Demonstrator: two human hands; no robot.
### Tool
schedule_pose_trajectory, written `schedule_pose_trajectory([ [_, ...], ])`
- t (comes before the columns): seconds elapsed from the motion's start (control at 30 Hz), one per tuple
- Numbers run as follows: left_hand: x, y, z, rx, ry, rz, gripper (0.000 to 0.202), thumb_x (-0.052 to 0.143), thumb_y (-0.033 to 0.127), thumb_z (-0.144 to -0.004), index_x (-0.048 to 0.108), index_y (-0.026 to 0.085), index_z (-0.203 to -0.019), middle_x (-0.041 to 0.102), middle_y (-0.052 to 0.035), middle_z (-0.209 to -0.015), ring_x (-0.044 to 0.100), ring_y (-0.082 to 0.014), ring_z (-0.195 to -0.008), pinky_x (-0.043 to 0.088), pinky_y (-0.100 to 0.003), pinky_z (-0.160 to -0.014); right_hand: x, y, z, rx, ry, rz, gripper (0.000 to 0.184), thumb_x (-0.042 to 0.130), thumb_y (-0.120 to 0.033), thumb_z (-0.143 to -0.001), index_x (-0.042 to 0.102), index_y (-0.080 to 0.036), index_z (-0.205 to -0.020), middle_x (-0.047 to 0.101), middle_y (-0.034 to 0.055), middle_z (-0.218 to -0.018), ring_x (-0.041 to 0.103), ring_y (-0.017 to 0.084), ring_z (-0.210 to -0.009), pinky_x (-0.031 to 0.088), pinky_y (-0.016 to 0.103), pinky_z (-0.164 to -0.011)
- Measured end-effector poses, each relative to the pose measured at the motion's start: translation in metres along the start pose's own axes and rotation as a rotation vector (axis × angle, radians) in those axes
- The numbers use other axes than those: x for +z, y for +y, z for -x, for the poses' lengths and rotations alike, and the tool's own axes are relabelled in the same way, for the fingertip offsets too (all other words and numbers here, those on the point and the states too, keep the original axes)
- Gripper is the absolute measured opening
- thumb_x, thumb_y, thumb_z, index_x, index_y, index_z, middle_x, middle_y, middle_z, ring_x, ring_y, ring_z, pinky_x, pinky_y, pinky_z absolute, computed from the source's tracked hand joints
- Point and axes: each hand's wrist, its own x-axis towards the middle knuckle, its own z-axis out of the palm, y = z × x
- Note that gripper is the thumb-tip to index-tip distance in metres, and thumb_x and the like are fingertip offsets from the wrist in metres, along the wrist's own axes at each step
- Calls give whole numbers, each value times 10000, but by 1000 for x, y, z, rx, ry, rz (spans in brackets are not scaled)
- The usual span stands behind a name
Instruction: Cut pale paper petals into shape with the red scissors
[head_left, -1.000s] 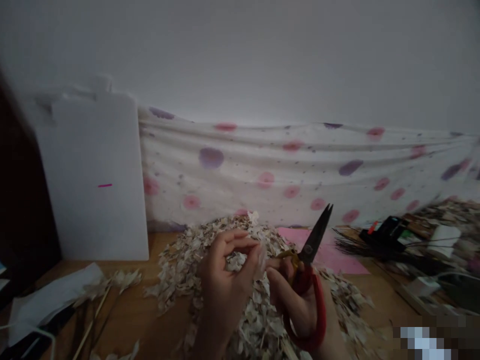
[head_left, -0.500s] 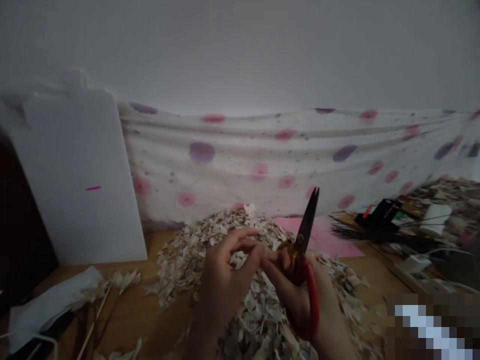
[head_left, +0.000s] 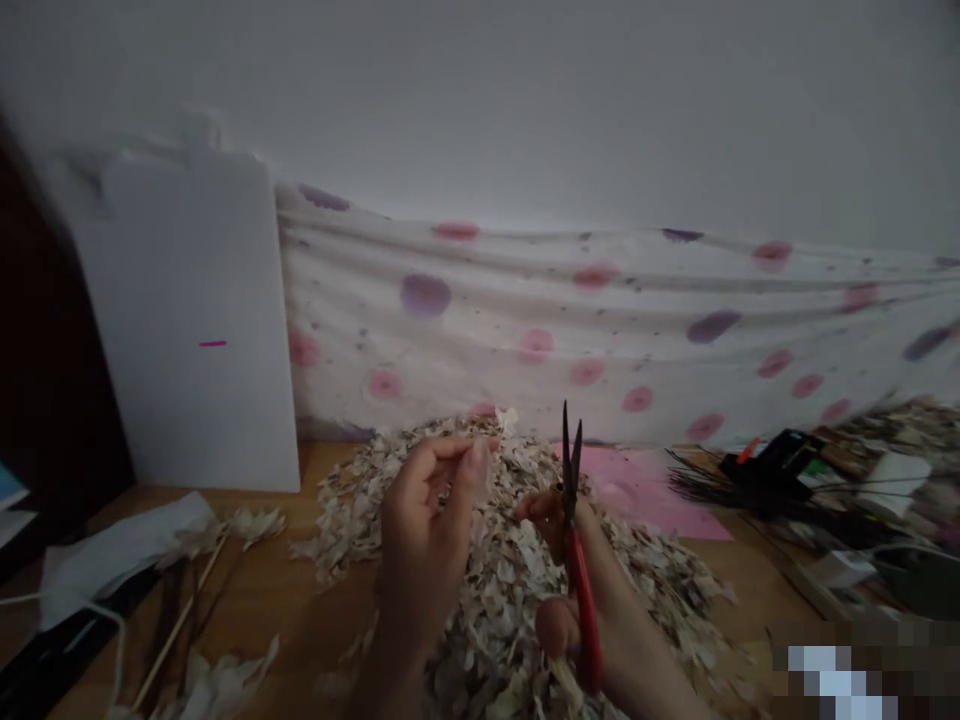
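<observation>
My left hand (head_left: 424,520) hovers over a heap of pale, papery flakes (head_left: 510,590), its fingers curled and pinching a pale flake against the thumb. Just to its right, my right hand (head_left: 592,620) grips red-handled scissors (head_left: 577,570) by the handles. Their dark blades (head_left: 570,465) point upward and stand slightly apart, with nothing visible between them. Both hands are above the heap, and the lower handle loop is partly hidden by my fingers.
A white board (head_left: 187,320) leans against the wall behind a spotted cloth (head_left: 525,320). A pink sheet (head_left: 645,495) lies on the wooden table (head_left: 255,560). Dark bristles (head_left: 720,490) and cluttered items lie at right, and white paper with sticks (head_left: 120,550) at left.
The scissors have turned from leaning right to nearly upright, and their blades now stand slightly apart. My left hand has shifted a little left and up.
</observation>
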Motion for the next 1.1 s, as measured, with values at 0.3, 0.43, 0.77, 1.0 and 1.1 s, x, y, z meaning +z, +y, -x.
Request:
schedule_pose_trajectory([
  [0.3,-2,5,3,-21,-13,-2,149,636,313,-911,636,183,-837,767,-57,-840,734,-145,-734,578,-207,-661,26,-12,-9,-40,-199,57,794,352,-947,-744,581,-196,-862,509,-14,-681,433,161,-612,326,267,-554],
  [0.43,-4,3,2,3,-65,-34,136,611,306,-920,625,194,-844,756,-37,-777,725,-140,-682,532,-181,-563,25,-17,-10,4,-207,83,882,394,-967,-693,629,-187,-1033,534,-18,-680,459,171,-627,331,264,-567],
  [0.77,-5,5,4,66,-68,-137,108,609,273,-910,624,201,-832,761,-20,-757,722,-132,-655,531,-198,-594,21,-21,-12,103,-210,184,929,375,-1016,-607,614,-174,-917,535,-16,-617,424,154,-541,272,260,-518],
  [1.0,-5,4,5,41,-72,-103,122,599,297,-916,618,209,-835,777,-43,-795,737,-160,-678,558,-232,-611,21,-23,-12,171,-193,200,915,386,-1043,-516,566,-187,-784,502,-22,-571,407,144,-536,245,246,-491],
  [1.1,-5,3,3,28,-64,-84,121,606,305,-913,617,210,-840,777,-49,-800,737,-168,-678,574,-249,-624,21,-25,-15,176,-162,221,868,382,-1051,-481,475,-207,-662,427,-36,-545,331,121,-518,235,241,-469],
])
